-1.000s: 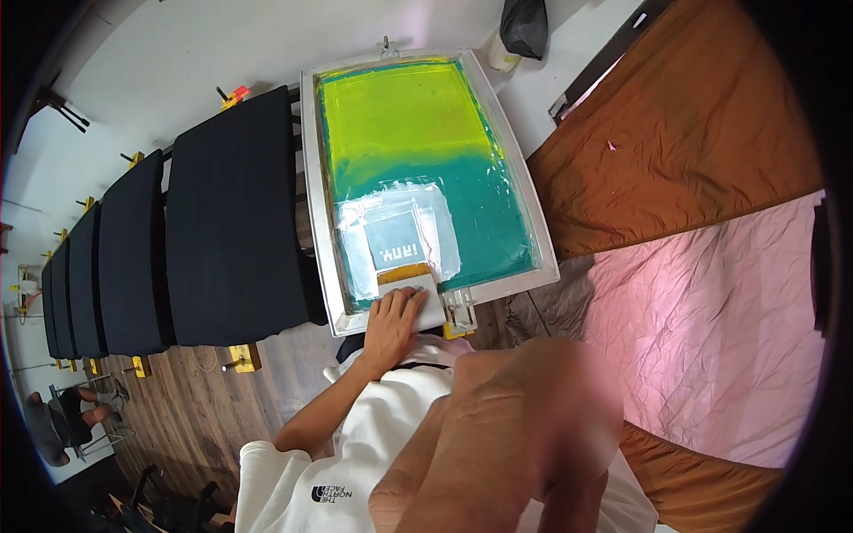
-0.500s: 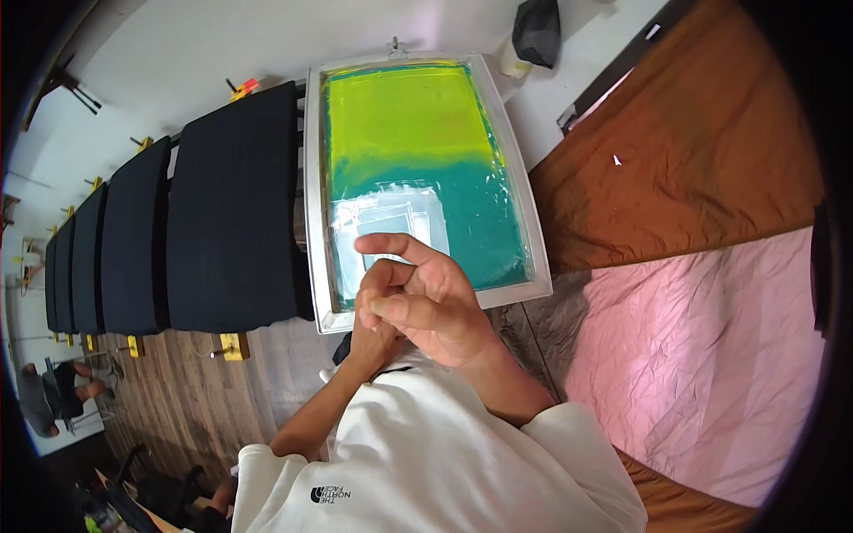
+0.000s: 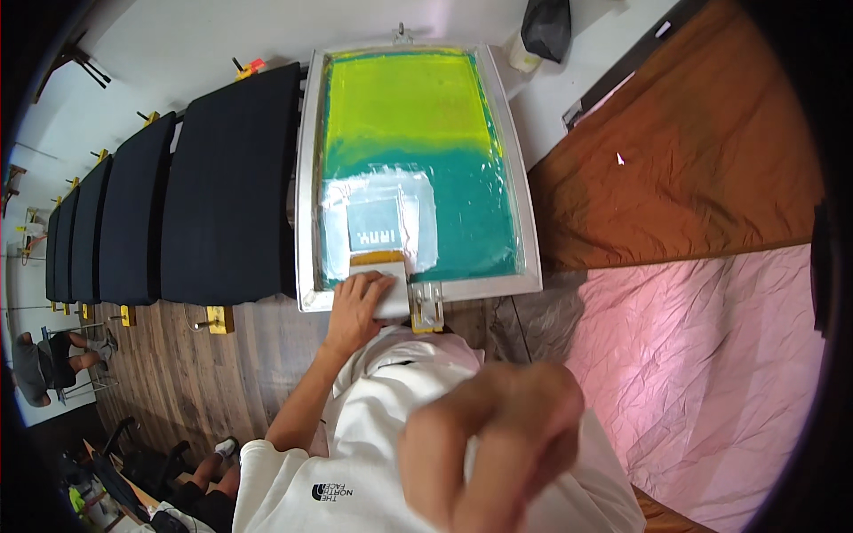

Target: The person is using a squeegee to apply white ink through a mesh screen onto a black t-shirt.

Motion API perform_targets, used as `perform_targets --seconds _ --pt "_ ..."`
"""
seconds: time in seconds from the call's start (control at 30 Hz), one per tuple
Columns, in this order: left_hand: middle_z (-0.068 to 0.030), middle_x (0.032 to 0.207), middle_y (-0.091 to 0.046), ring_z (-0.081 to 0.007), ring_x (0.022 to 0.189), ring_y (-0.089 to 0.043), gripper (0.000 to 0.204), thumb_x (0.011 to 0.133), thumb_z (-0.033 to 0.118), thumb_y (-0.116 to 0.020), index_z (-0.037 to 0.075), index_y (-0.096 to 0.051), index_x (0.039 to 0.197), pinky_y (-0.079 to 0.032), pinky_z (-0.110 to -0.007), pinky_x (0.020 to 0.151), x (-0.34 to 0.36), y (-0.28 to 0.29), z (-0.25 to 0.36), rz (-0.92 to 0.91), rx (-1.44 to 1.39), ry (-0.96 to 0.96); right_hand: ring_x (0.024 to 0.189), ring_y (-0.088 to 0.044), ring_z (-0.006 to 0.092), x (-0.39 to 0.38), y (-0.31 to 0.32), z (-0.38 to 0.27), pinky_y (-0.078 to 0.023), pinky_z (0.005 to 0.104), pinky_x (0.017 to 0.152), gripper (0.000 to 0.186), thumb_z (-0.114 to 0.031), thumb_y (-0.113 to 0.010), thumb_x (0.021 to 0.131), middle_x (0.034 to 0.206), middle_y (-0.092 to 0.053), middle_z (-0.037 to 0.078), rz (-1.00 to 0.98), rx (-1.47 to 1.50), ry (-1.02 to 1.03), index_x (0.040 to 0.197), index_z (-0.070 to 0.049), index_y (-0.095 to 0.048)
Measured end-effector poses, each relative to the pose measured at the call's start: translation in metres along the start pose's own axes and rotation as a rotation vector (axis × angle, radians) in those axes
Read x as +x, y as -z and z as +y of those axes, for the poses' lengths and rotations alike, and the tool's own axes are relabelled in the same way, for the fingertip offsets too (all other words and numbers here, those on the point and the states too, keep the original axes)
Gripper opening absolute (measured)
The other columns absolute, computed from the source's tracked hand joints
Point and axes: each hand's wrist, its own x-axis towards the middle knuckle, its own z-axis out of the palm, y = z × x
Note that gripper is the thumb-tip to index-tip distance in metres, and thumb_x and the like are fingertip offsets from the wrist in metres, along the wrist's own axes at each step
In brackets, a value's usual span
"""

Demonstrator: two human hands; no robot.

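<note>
A screen-printing frame (image 3: 531,240) lies before me, its mesh yellow-green at the far end and teal nearer. A whitish patch (image 3: 422,191) with a small stencil sits at its near left. My left hand (image 3: 360,306) is closed around a squeegee (image 3: 394,289) with a pale holder and an amber blade, at the frame's near edge. Beside it is a clear and yellow bracket (image 3: 426,306). My right hand (image 3: 498,435) is raised close in front of my shirt, apart from the frame. Its fingers look bent, but motion blurs them and I cannot see whether they hold anything.
A row of black-covered boards (image 3: 231,195) runs leftward, with yellow clamps (image 3: 218,320) along the edges. Brown cloth (image 3: 675,151) and pinkish sheeting (image 3: 693,355) spread at the right. A black bag (image 3: 546,31) hangs behind the frame. Another person (image 3: 44,364) sits far left.
My right hand has swung from over the frame's near edge back toward me. That uncovers my left hand, the squeegee and the bracket.
</note>
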Motion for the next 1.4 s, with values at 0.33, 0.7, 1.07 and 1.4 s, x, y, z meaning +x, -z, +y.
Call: perform_targets --seconds 0.33,0.7,1.07,1.4 --pt "-0.0083 0.119 -0.055 -0.0305 0.111 -0.051 0.071 0.058 -0.001 -0.074 0.014 -0.057 0.125 -0.040 -0.041 0.095 0.002 0.000 0.011 0.040 0.023 0.034 0.069 -0.064 0.0165 0.011 -0.049 0.005 -0.047 0.0259 0.057 0.014 -0.008 -0.067 0.092 0.088 -0.065 0.012 0.501 0.300 0.267 0.097 0.004 -0.071" --pt "-0.0072 0.120 -0.054 -0.0299 0.112 -0.050 0.078 0.053 -0.001 -0.077 0.014 -0.056 0.126 -0.039 -0.041 0.092 -0.002 -0.002 0.000 0.023 0.003 0.001 0.068 -0.065 0.0187 0.027 -0.064 0.002 -0.054 0.0246 0.053 0.011 -0.002 -0.069 0.088 0.085 -0.065 0.018 0.421 0.468 0.035 0.090 0.009 -0.071" --pt "-0.0086 0.123 -0.052 -0.0304 0.113 -0.049 0.081 0.055 0.002 -0.079 0.013 -0.051 0.130 -0.039 -0.042 0.093 -0.004 0.002 -0.012 -0.009 -0.028 -0.052 0.071 -0.067 0.0219 0.061 -0.017 0.037 -0.054 0.0245 0.057 0.020 0.003 -0.069 0.083 0.088 -0.066 0.020 -0.104 0.038 0.209 0.100 0.011 -0.067" --pt "-0.0137 0.123 -0.053 -0.0348 0.111 -0.052 0.065 0.070 0.008 -0.074 0.008 -0.050 0.130 -0.040 -0.046 0.093 0.008 0.004 -0.045 -0.023 -0.119 -0.105 0.072 -0.054 0.0150 0.005 0.016 0.111 -0.044 0.0293 0.066 0.006 -0.005 -0.059 0.089 0.084 -0.056 0.010 0.620 0.051 -0.363 0.091 0.000 -0.059"
